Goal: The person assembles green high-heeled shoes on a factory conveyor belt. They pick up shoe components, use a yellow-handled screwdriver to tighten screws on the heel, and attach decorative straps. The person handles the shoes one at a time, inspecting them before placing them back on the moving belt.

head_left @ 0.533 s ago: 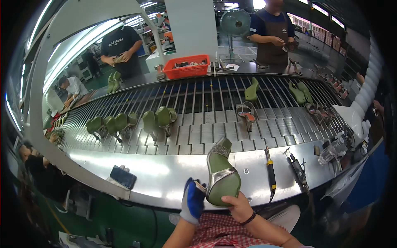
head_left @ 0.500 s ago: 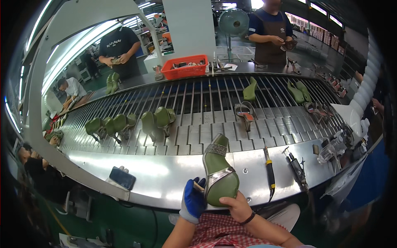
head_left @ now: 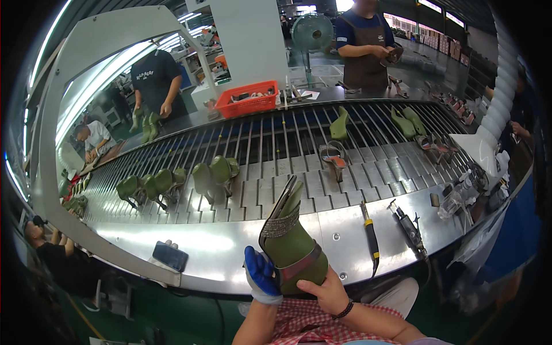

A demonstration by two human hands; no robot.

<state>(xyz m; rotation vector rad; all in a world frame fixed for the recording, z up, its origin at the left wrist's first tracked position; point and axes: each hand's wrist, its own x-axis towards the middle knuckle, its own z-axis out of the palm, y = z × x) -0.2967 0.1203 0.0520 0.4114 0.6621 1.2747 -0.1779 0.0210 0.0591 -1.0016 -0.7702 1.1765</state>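
Over the front edge of the metal bench I hold a green shoe last (head_left: 295, 251) with a strappy sandal on it, its heel end up. A glittery band (head_left: 281, 225) crosses it high up and a smooth metallic strap (head_left: 300, 264) lower down. My left hand (head_left: 263, 276), in a blue-and-grey glove, is closed against the sandal's left side; what its fingertips grip is hidden. Wrapped round the toe end is my bare right hand (head_left: 326, 292), thumb across the front. A yellow-and-black handled tool (head_left: 371, 238) and a black hand tool (head_left: 409, 231) lie to the right.
A slatted metal conveyor (head_left: 270, 192) carries several lasts with shoes (head_left: 164, 183), a sandal (head_left: 333, 158) and bare lasts (head_left: 339, 125). A phone (head_left: 170, 256) lies front left; a red basket (head_left: 247, 104) stands behind. Two people work across the conveyor. A white hose (head_left: 499, 98) hangs right.
Both hands have turned the last so its top leans left and the sole's edge shows on the left. Across the conveyor, the person at left has lowered their hands to the green lasts.
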